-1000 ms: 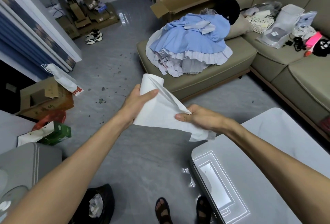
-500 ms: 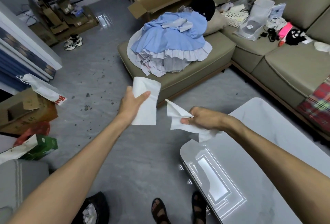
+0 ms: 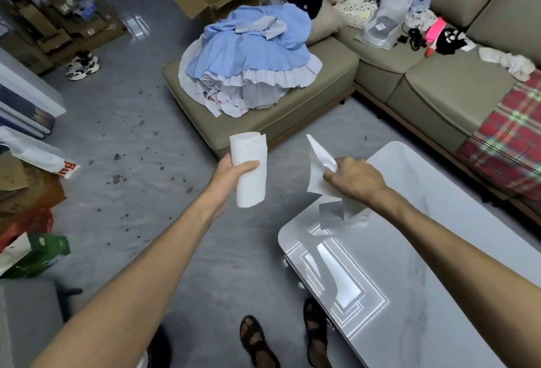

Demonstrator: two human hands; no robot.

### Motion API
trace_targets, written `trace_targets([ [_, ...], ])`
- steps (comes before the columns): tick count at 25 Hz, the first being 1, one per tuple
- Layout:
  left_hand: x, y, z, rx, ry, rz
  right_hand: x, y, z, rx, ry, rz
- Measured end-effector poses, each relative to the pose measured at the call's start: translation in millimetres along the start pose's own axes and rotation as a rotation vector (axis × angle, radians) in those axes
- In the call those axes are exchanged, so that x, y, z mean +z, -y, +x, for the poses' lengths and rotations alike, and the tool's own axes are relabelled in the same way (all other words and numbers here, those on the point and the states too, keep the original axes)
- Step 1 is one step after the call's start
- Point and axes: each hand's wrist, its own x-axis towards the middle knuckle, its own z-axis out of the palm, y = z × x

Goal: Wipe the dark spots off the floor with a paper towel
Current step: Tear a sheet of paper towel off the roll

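Head: paper towel (image 3: 319, 171) in right grip (image 3: 354, 177)

White paper bag (image 3: 38, 156) at the left edge of the floor, red letters printed upside down at its lower end, seemingly "Bu", rest cut off, no other text legible

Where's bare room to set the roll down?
The white table below the right hand looks bare apart from reflections. Clean floor lies between table and left arm. Crowded: ottoman under the blue dress; dark spots on the left.
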Motion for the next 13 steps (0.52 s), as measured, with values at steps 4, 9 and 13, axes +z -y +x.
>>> trace_targets([
  [4, 74, 36, 15, -0.058, 0.006, 0.022, 1, -60, -13, 0.007, -0.316, -0.145],
  [9, 159, 132, 49, -0.109, 0.039, 0.117, 39, -154, -6, 0.091, -0.452, 0.020],
  [13, 203, 229, 77, -0.096, 0.043, 0.230, 104, -223, 11, 0.217, -0.293, 0.230],
])
